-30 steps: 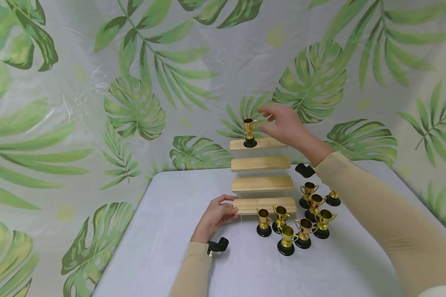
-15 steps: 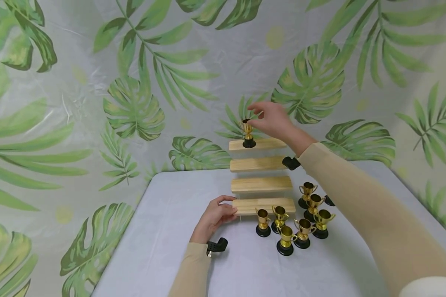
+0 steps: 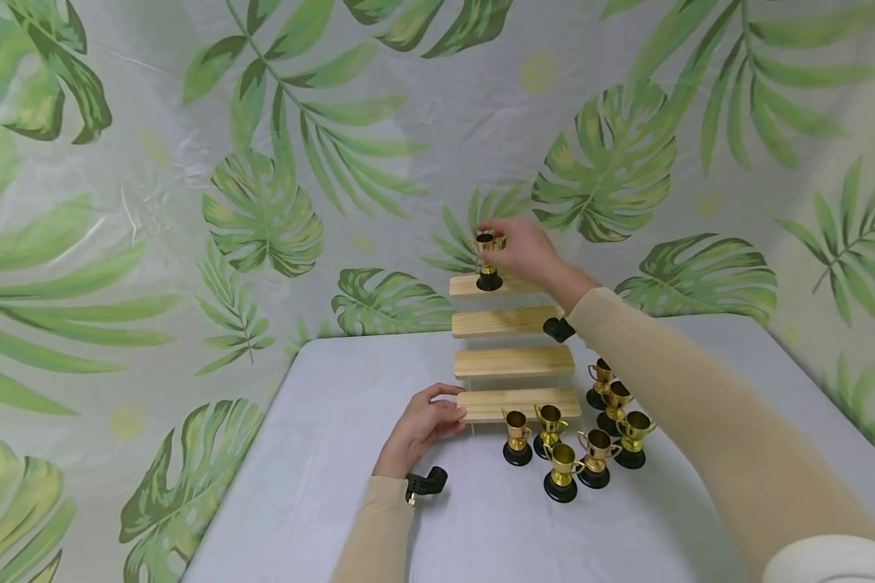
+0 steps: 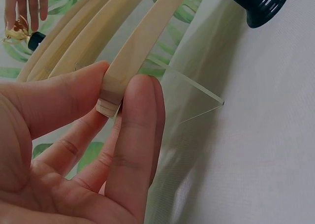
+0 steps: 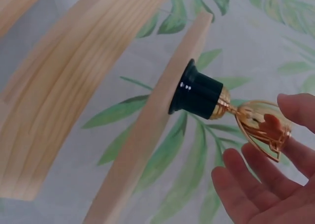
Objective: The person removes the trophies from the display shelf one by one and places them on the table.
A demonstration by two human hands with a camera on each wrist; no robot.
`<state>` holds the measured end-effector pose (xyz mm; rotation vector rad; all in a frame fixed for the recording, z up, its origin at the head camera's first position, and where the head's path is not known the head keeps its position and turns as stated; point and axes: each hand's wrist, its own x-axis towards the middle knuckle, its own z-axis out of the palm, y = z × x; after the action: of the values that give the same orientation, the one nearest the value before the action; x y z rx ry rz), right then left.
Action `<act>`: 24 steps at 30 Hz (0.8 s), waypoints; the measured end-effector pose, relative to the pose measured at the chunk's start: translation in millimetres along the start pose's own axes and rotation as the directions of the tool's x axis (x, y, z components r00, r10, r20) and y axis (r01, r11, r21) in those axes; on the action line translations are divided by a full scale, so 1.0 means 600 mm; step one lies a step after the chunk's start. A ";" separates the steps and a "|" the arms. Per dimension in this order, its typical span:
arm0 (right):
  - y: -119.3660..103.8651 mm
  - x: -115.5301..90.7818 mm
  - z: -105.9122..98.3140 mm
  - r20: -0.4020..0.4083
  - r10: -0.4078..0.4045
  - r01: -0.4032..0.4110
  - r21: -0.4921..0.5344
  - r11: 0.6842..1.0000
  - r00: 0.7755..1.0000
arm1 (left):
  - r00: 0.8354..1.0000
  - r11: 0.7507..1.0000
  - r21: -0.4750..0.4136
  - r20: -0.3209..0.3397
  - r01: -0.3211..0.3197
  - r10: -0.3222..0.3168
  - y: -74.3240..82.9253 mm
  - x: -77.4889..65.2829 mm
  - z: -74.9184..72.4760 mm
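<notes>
On the top board of a four-step wooden display stand (image 3: 514,322) stands a small gold trophy (image 5: 199,93) with a black base, near the board's left end. My right hand (image 3: 521,247) holds its cup, thumb on one side and index finger on the other, the other fingers spread beside it in the right wrist view. The base sits against the board. My left hand (image 3: 419,425) pinches the left end of the lowest board (image 4: 130,61) between thumb and fingers.
Several more gold trophies (image 3: 560,484) stand upright on the white-covered table (image 3: 321,486), in front of the stand and to its right. A leaf-patterned cloth (image 3: 379,162) hangs behind. Clear supports (image 4: 197,86) hold up the boards.
My right hand has moved left and down onto the trophy on the top board and taken hold of its cup. The left hand has stayed on the lowest board.
</notes>
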<state>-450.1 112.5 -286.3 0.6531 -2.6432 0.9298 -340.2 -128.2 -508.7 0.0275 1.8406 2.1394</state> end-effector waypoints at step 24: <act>0.000 0.001 0.020 -0.079 0.014 -0.016 -0.019 1.000 0.997 | 1.000 1.000 0.000 0.018 -0.014 0.014 -0.002 -0.001 -0.001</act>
<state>-451.7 104.5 -295.3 0.5803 -2.5874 0.9139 -339.4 -128.8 -509.5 0.0591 1.8359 2.1413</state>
